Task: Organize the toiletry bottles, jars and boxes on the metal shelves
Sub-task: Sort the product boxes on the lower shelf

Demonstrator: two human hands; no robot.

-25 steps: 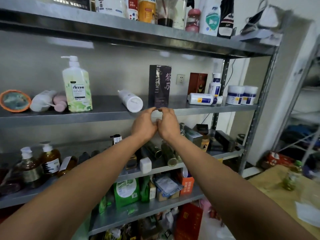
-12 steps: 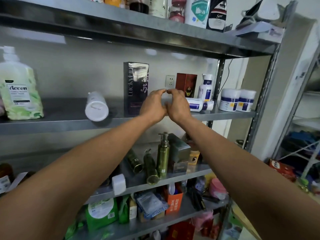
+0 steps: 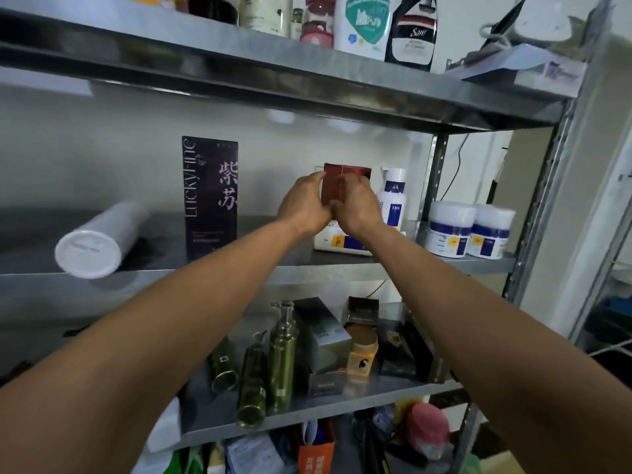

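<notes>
Head view shows both your arms stretched out to the middle metal shelf [image 3: 342, 270], where your hands meet on the red box [image 3: 347, 173]. Your left hand [image 3: 304, 208] grips the box's left edge with curled fingers. Your right hand [image 3: 357, 210] curls over its front face, knuckles close against the left hand. The box stands upright toward the back wall; its lower half is hidden behind your hands, so you cannot tell whether its base rests on the shelf. Just below and in front of the red box, under your wrists, a white bottle with a blue and yellow label [image 3: 342, 242] lies on its side. Just to the right of the red box an upright white bottle with a blue band [image 3: 394, 196] stands close beside it. Farther right of the red box two white jars with blue labels [image 3: 449, 230] sit side by side, touching or nearly so. To the left of the red box, well apart from it, a tall dark purple box [image 3: 210, 196] stands upright, and farther left again a white bottle [image 3: 95, 241] lies on its side with its round base toward you. Above the red box, on the top shelf, a black and white bottle [image 3: 413, 29] stands next to a white bottle with a green emblem [image 3: 366, 22]. Below the red box, on the next shelf down, a green-gold pump bottle [image 3: 283, 354] stands upright beside a grey-green box [image 3: 323, 333] and a yellow jar [image 3: 362, 358].
</notes>
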